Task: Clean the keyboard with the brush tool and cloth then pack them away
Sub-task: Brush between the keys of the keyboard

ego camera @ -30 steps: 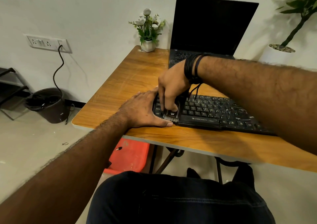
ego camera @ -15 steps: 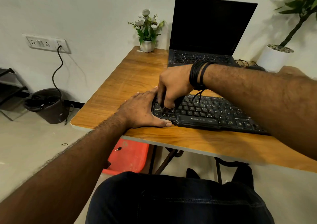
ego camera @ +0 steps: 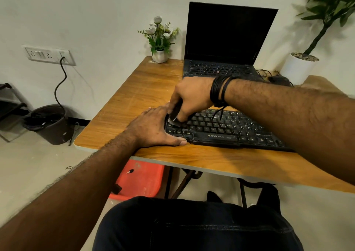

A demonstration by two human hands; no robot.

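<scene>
A black keyboard (ego camera: 226, 133) lies along the front of the wooden table (ego camera: 138, 97). My left hand (ego camera: 153, 127) rests flat on the table against the keyboard's left end, thumb along its front edge. My right hand (ego camera: 189, 99) grips a dark brush tool (ego camera: 173, 114) whose pale bristles touch the keys at the keyboard's far left. Most of the brush is hidden inside my fingers. No cloth is in view.
An open black laptop (ego camera: 221, 49) stands behind the keyboard, with a small flower pot (ego camera: 159, 55) to its left and a mouse (ego camera: 278, 79) and a white plant pot (ego camera: 299, 68) to its right. A bin (ego camera: 51, 124) and a red stool (ego camera: 140, 177) sit on the floor.
My right hand has drawn the brush from the front-left keys back toward the upper rows at the keyboard's left end. My left hand has stayed put.
</scene>
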